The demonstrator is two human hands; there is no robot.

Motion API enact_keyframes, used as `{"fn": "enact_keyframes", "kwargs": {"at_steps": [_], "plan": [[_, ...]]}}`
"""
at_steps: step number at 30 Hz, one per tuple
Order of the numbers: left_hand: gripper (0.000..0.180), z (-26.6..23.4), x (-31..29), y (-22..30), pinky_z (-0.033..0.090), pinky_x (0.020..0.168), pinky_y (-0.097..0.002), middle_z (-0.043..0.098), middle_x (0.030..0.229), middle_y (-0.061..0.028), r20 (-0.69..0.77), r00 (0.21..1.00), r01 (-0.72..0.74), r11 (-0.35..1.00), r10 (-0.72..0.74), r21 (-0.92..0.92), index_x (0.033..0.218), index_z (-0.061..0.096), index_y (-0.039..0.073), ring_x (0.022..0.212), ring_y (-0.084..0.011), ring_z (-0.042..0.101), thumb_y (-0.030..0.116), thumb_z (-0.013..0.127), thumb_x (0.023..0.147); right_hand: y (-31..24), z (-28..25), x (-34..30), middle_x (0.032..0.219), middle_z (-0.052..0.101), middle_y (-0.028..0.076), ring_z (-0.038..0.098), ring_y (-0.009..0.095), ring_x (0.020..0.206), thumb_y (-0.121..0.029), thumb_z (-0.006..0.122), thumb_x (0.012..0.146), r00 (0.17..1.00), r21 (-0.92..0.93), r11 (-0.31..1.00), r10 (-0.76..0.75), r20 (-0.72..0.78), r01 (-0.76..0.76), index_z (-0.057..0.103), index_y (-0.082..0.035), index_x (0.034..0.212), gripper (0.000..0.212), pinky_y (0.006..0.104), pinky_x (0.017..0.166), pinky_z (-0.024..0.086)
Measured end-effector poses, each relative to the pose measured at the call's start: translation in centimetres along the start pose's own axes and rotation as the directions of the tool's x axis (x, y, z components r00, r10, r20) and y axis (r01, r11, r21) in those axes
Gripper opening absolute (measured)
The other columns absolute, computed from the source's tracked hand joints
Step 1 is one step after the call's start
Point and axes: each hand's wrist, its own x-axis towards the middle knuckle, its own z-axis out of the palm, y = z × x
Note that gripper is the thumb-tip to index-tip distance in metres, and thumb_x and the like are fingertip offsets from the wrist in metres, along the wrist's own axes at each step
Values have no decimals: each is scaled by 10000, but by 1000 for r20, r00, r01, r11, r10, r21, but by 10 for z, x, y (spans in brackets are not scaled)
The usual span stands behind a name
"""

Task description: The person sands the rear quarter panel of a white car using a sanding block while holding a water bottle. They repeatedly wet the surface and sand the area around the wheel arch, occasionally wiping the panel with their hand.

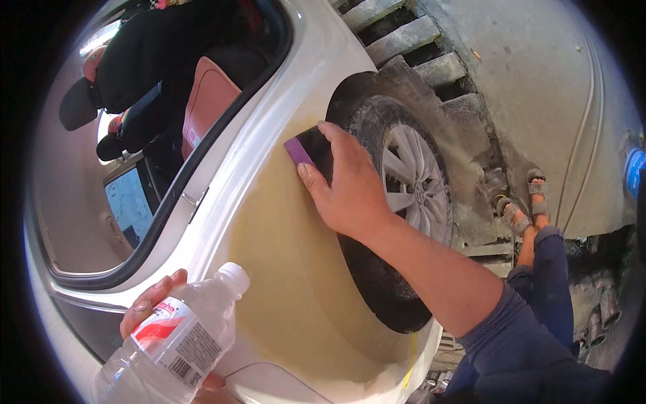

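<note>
At 7 o'clock, nearest the viewer: clear bottle [192,330], white cap [234,276] on, tilted with cap toward 1 o'clock. Left hand [153,301] grasps it; fingertips curl over the far side, palm mostly hidden.

Centre of view: right hand [350,185] grips a black block [316,147] with a purple end, thumb on the near edge, other fingers over the back and partly hidden. Block lies against the car panel beside the wheel arch, just off centre toward 12 o'clock.

Surface, centre to 6 o'clock: matte yellow-tan patch [282,249] bordering the arch, its margin fading into glossy white bodywork [225,182] toward 10 o'clock. Toward 3 o'clock: wheel [418,192], dusty tyre, silver spokes, partly behind the forearm.

At 10 o'clock: window opening with dark seal [151,252]; inside, a pink seat cover [205,101] and dark headrests.

Surroundings: sandalled feet [521,205] at 3 o'clock on grey concrete floor [531,87]; broken slatted slabs [404,37] over dark gaps at 1 o'clock; thin cable [592,101] at 2 o'clock.
</note>
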Motion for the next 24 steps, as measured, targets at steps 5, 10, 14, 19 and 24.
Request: {"fn": "enact_keyframes", "kwargs": {"at_steps": [5,10,14,19,24], "plan": [[1060,2,1,-23,475,1035,-551,499,1340,-227,95,994,-43,997,48,-56,1438,330,67,1206,-425,582,827,594,748,-4,-24,-114,1438,440,289,494,440,1238,-245,698,882,979,-9,998,-55,199,58,389,5,1437,683,514,1038,387],[1073,-24,6,-25,473,1041,-554,498,1348,-226,188,978,-71,992,89,-100,1435,354,79,1228,-425,568,814,653,713,2,-9,-56,1399,481,273,524,434,1189,-226,683,882,985,-18,991,-130,115,133,395,2,1433,662,512,1011,412],[1082,-24,12,-22,466,1049,-561,499,1352,-222,262,956,-103,988,130,-115,1438,365,95,1249,-416,557,794,702,685,19,-2,2,1377,505,264,527,441,1171,-229,652,909,993,3,994,-113,-21,113,432,1,1401,585,510,1018,415],[1080,1,3,-21,457,1059,-563,501,1351,-214,90,996,-13,996,21,-90,1429,370,97,1254,-409,557,799,702,679,0,-29,-115,1444,453,263,519,417,1212,-251,725,862,974,52,994,-109,200,101,412,-27,1446,699,506,1030,405],[1079,-12,5,-10,456,1060,-568,496,1357,-209,97,994,-50,998,52,-25,1427,363,98,1245,-410,563,821,671,686,10,-6,-17,1366,517,248,527,422,1188,-253,678,892,983,-10,983,-185,13,186,429,-14,1413,625,493,1012,422]]}}
